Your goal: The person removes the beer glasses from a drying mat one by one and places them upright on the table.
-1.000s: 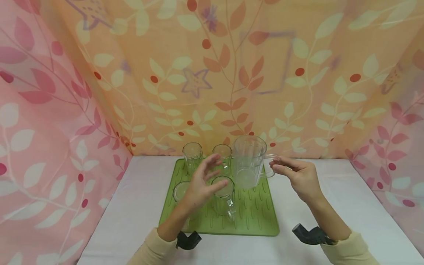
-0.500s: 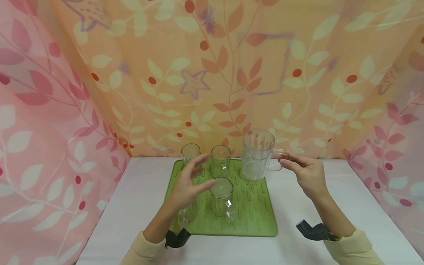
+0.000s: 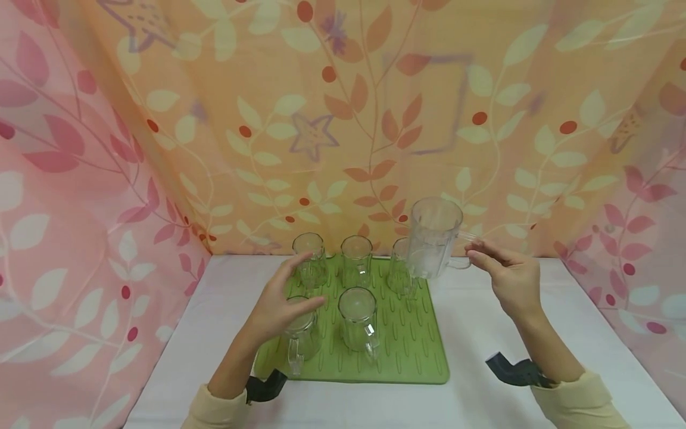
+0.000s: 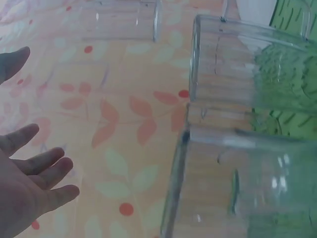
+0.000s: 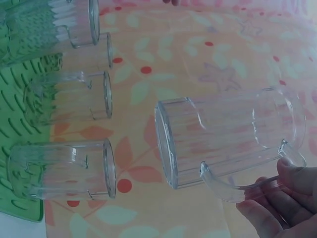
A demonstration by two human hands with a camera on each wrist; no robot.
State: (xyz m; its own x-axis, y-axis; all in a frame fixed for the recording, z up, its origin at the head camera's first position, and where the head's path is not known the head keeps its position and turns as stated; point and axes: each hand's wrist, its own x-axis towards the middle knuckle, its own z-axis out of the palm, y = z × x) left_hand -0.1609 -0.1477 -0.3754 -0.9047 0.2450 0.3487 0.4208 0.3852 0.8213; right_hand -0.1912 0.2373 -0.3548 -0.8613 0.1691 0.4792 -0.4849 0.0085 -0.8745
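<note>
Shifted rightward over the past second, a clear mug (image 3: 434, 241) hangs above the far right corner of a green mat (image 3: 408, 353), which lies on a white table (image 3: 474, 322) before leaf-patterned cloth (image 3: 364, 137). Five other clear mugs (image 3: 355, 332) stand on the mat: three along its far edge, two nearer. The left hand (image 3: 274, 311), fingers spread, hovers at the mat's left edge; the right hand (image 3: 514, 285), right of the mat, pinches the lifted mug's handle (image 5: 220, 190).

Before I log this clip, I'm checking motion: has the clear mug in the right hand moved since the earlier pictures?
Yes: in the head view, the clear mug has shifted rightward and higher relative to the green mat.
</note>
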